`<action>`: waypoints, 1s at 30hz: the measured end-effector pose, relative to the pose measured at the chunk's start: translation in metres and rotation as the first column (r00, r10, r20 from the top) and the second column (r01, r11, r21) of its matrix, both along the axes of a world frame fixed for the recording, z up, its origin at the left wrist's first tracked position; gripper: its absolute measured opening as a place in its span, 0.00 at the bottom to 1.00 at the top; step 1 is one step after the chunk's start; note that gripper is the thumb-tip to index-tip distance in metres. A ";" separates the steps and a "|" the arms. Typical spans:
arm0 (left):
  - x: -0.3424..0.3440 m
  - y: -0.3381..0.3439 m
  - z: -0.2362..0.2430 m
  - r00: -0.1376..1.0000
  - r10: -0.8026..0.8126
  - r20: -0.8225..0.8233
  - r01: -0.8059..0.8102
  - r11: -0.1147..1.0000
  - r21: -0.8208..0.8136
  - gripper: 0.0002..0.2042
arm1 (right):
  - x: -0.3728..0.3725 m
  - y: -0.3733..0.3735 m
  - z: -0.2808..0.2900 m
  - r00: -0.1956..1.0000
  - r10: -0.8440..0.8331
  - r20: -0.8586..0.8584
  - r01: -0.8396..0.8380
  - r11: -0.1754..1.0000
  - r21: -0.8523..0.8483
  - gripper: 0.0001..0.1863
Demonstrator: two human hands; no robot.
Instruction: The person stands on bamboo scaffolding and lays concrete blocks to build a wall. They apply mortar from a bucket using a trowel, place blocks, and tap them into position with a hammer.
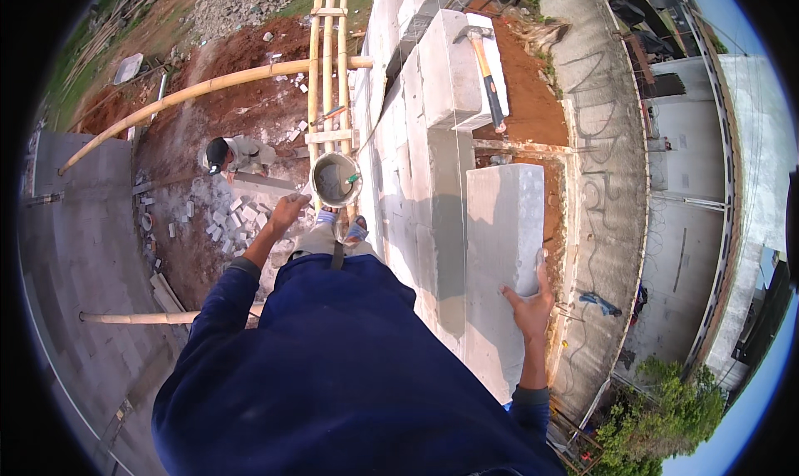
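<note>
In the head view, I have the right hand (530, 314) spread open against the grey block (499, 251), thumb on its broad face, fingers along its right-hand edge. The block stands at the right side of the wall (423, 201), near another block (449, 75) with a hammer (484, 66) lying on it. I see the left hand (287, 215) with bent fingers just beside the bucket (336, 204); I cannot tell whether it grips or touches anything. Grey mix and a green-handled trowel (352, 179) are in the bucket, by the bamboo poles (328, 39). Below left, I see a co-worker (248, 153) bending near white chunks (235, 219) on the ground.
</note>
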State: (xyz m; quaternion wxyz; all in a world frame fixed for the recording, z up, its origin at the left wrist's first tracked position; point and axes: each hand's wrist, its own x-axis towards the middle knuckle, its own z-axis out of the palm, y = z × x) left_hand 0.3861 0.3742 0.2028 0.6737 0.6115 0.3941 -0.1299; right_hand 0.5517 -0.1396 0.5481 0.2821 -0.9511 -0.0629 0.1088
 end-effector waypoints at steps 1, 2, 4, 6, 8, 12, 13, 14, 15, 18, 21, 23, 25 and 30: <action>0.021 -0.024 0.004 0.995 -0.099 0.034 0.100 0.995 -0.030 0.27 | 0.005 0.004 -0.008 1.000 0.011 -0.028 -0.011 1.000 0.003 0.56; 0.041 -0.048 0.009 0.979 -0.192 0.074 0.196 0.979 -0.054 0.28 | 0.010 0.007 -0.019 0.998 0.024 -0.056 -0.024 1.000 0.009 0.56; 0.095 -0.114 0.057 0.928 -0.350 0.133 0.363 0.926 -0.100 0.39 | 0.015 0.001 -0.051 0.993 0.111 0.050 -0.111 0.994 0.000 0.56; 0.136 -0.173 0.123 0.897 -0.397 0.195 0.432 0.882 -0.190 0.51 | 0.023 0.009 -0.063 0.990 0.135 0.047 -0.135 0.991 0.006 0.55; 0.164 -0.215 0.177 0.882 -0.365 0.297 0.453 0.831 -0.324 0.55 | 0.025 0.028 -0.065 0.995 0.081 -0.058 -0.080 0.997 0.013 0.54; 0.189 -0.266 0.194 0.914 -0.288 0.285 0.387 0.827 -0.407 0.57 | 0.033 0.038 -0.091 0.989 0.135 0.053 -0.130 0.988 -0.089 0.54; 0.191 -0.272 0.192 0.913 -0.264 0.312 0.379 0.832 -0.405 0.57 | 0.036 0.040 -0.097 0.988 0.136 0.066 -0.130 0.988 -0.085 0.54; 0.190 -0.281 0.178 0.925 -0.261 0.277 0.351 0.864 -0.360 0.57 | 0.036 0.043 -0.102 0.987 0.142 0.074 -0.136 0.987 -0.082 0.54; 0.189 -0.291 0.158 0.937 -0.257 0.238 0.324 0.893 -0.313 0.58 | 0.037 0.049 -0.104 0.989 0.139 0.055 -0.135 0.988 -0.073 0.54; 0.197 -0.296 0.160 0.966 -0.226 0.127 0.249 0.944 -0.218 0.58 | 0.044 0.058 -0.115 0.990 0.131 0.060 -0.128 0.990 -0.060 0.54; 0.202 -0.283 0.176 0.979 -0.173 0.107 0.194 0.952 -0.237 0.56 | 0.049 0.061 -0.135 0.982 0.147 0.119 -0.142 0.988 -0.054 0.54; 0.204 -0.278 0.173 0.981 -0.149 0.120 0.174 0.956 -0.236 0.55 | 0.051 0.074 -0.134 0.982 0.147 0.120 -0.143 0.989 -0.037 0.54; 0.209 -0.276 0.156 0.980 -0.150 0.133 0.174 0.968 -0.183 0.54 | 0.054 0.084 -0.134 0.973 0.169 0.157 -0.161 0.985 -0.065 0.54; 0.212 -0.270 0.156 0.977 -0.137 0.163 0.169 0.963 -0.207 0.55 | 0.056 0.090 -0.131 0.978 0.155 0.138 -0.142 0.985 -0.102 0.53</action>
